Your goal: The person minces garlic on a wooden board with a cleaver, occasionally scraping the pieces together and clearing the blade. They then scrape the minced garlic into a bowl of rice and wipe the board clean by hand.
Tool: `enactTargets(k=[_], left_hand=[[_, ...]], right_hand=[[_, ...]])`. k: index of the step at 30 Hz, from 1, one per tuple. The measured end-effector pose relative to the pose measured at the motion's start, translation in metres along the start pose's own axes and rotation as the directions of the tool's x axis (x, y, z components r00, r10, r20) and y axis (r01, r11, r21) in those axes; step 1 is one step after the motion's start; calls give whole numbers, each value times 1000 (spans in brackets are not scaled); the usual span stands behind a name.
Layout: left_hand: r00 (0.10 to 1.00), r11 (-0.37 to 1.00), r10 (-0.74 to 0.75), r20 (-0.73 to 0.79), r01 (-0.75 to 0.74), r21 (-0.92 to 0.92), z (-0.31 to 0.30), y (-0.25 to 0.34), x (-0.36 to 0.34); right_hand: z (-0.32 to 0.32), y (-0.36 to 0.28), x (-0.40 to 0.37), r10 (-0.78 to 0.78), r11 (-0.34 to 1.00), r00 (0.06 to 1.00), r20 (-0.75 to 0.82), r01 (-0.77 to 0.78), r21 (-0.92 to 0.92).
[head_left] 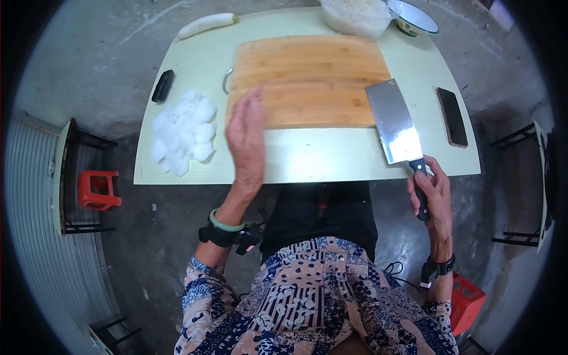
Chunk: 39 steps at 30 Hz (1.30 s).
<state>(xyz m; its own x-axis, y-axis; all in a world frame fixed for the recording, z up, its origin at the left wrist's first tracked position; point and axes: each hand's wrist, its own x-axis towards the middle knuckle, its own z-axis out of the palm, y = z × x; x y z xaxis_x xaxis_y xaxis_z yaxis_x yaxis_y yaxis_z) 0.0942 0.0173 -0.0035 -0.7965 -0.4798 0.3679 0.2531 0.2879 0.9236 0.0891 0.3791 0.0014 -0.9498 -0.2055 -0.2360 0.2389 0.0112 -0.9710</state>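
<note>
My right hand is wrapped around the black handle of a cleaver. The cleaver's broad steel blade points away from me, its tip by the right edge of a wooden cutting board. My left hand is held edge-on at the board's near left corner, fingers stretched out and slightly blurred, with nothing visible in it. Left of that hand lies a pile of white, roundish slices on the table. No food lies on the board.
A whole white radish lies at the table's far left, with a black object nearer. At the back stand a tub of white shreds and an enamel bowl. A phone is on the right. Red stools flank me.
</note>
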Motion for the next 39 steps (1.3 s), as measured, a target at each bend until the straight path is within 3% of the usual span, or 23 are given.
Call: enactTargets(k=[5,7,8,10,14,18,20,26,32,39], left_hand=[[995,996,-47,-86,54,73,-28,8,-4],[997,959,63,48,-74,275,-33,2,-10],[997,959,61,43,-71,276,-31,2,-15],[971,859,166,172,-228,458,-18,2,-25],[944,768,250,217,-330,549,-7,-4,-27],[939,688,242,246,-345,639,-3,-6,-28],[928,558,244,282,-372,742,0,-7,-28],[914,400,229,335,-402,823,13,-15,-40],[932,423,185,312,-362,831,14,-13,-43],[937,523,241,253,-345,780,-7,0,-29]], right_hand=[[31,4,-6,29,999,994,105,-25,-38],[49,5,-7,42,998,989,140,-35,-50],[54,7,-7,50,999,986,160,-46,-30],[66,7,-3,66,998,979,193,-64,-13],[78,0,0,118,991,956,270,-130,27],[86,-2,5,129,989,935,331,-146,25],[89,1,6,122,990,933,340,-140,29],[103,8,3,105,992,933,344,-120,22],[115,13,5,80,991,927,366,-114,72],[112,10,13,94,970,907,409,-176,166]])
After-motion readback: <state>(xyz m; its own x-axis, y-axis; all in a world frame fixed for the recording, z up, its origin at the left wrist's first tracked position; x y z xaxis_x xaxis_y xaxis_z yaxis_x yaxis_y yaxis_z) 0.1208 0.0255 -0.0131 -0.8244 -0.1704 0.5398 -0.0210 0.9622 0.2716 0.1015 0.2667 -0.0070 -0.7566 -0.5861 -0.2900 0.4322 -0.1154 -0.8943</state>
